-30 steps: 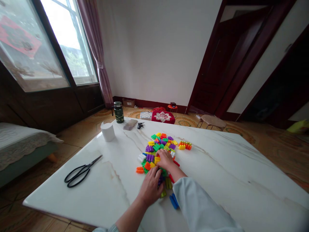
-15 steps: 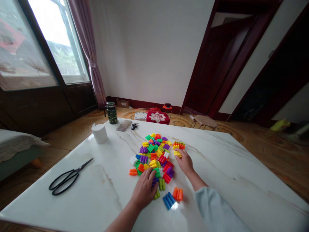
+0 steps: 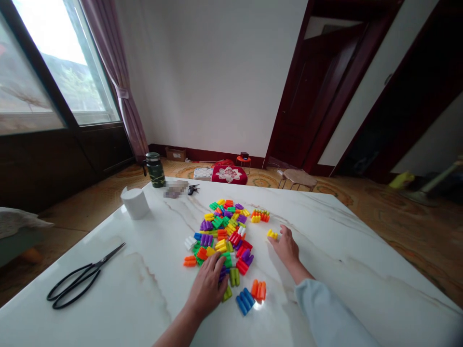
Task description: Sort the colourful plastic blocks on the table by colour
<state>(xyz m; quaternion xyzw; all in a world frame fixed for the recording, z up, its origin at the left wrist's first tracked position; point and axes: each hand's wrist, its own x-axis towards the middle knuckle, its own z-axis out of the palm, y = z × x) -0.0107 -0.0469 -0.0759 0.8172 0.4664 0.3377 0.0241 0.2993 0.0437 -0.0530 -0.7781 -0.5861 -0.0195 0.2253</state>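
A heap of colourful plastic blocks spreads over the middle of the white marbled table. My left hand rests on the near side of the heap, fingers apart, over purple and green blocks. To the right of the heap, my right hand has a small yellow block between thumb and fingers. Behind it stands a joined group of orange and yellow blocks. Near the front lie a blue block and an orange block, apart from the heap.
Black-handled scissors lie at the left. A white paper roll, a dark green jar, a blurred-out item and keys stand or lie toward the back left. Beyond the table is a round stool.
My right hand has moved right, away from the heap, with the yellow block. My left hand stays on the heap. The whole view has shifted slightly.
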